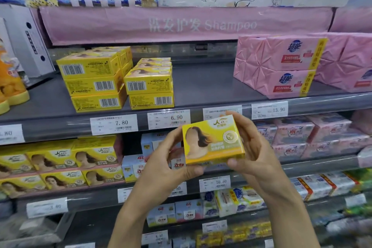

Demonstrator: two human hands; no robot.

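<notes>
- The yellow box is held in the air below and to the right of the shorter stack of yellow boxes. It sits just under the shelf edge that carries that stack, with its printed face turned toward the camera.
- The left hand grips the box's left end, thumb under the lower edge and fingers curled behind.
- The right hand clasps the right end, thumb at the bottom corner and fingers wrapped over the top.
- The box's long axis runs left to right, tilted slightly up at the right, roughly as the stack's boxes lie.
- From both grips the stack lies up and to the left, and the left hand is nearer to it.
- Bare shelf lies to the right of the stack, before the pink packs. I judge that either the stack's top or that gap could take the box.
</notes>
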